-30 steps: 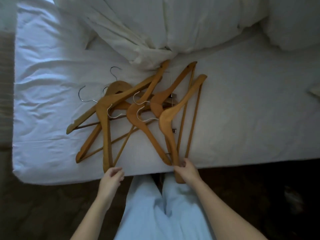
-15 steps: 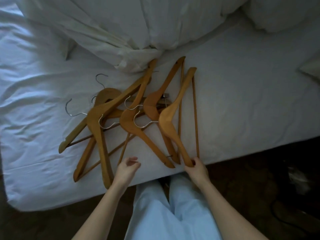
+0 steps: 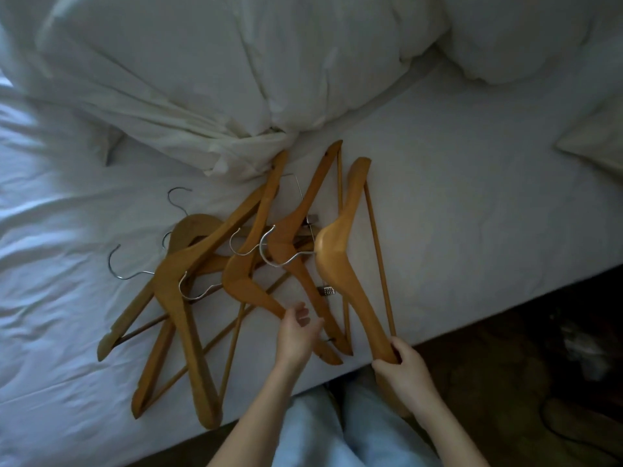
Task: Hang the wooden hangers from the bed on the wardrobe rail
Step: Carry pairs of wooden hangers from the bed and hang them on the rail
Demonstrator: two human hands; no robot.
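1. The right hand (image 3: 406,365) grips the lower end of the rightmost hanger (image 3: 337,254), right of centre.
2. The left hand (image 3: 296,335), fingers loosely apart, is at the other hangers (image 3: 188,264) piled mid-frame on the bed (image 3: 472,197).

Count: brown wooden coat hangers (image 3: 340,264) — six, going by six silver wire hooks (image 3: 263,251) visible; pile overlaps, so count not certain. Small metal clips (image 3: 326,291): two. Bare hands: two — left hand (image 3: 296,335), right hand (image 3: 404,369). White-sheeted bed (image 3: 472,203): one.
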